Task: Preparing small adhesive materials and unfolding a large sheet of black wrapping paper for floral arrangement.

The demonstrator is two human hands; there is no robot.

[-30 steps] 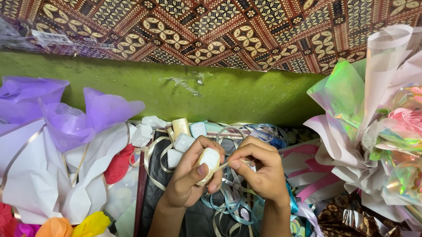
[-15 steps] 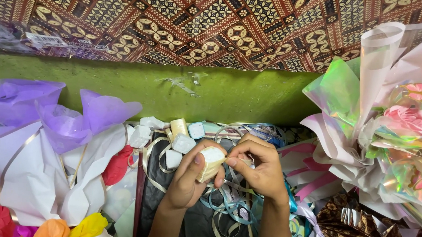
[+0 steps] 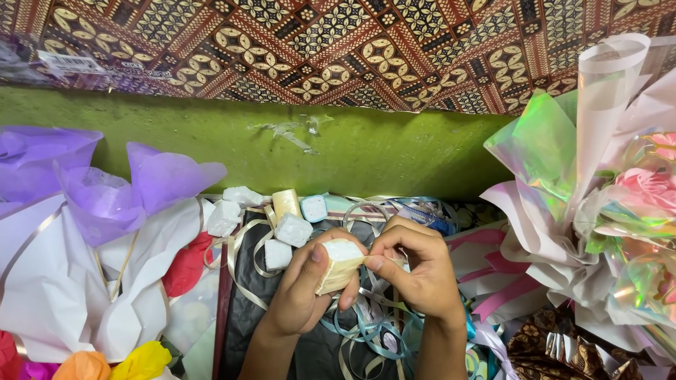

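My left hand [image 3: 302, 288] grips a small cream roll of ribbon [image 3: 339, 263], thumb on its white flat end. My right hand [image 3: 418, 271] pinches at the roll's right edge with thumb and forefinger, where the loose ribbon end seems to be. Both hands hover over a dark sheet [image 3: 314, 358] strewn with curled cream, blue and teal ribbon strands [image 3: 365, 330]. Just beyond the hands lie more small ribbon rolls [image 3: 293, 228], white, cream and pale blue.
A wrapped bouquet with pink roses [image 3: 654, 195] and iridescent film stands at the right. Purple and white wrapping paper [image 3: 114, 201] with coloured tissue lies at the left. A green ledge [image 3: 356, 145] and a brown patterned cloth [image 3: 346, 36] run behind. Brown patterned paper [image 3: 575, 364] lies at lower right.
The roll has turned in my left hand, its flat end now facing up and right. My right fingers have closed in on its edge.
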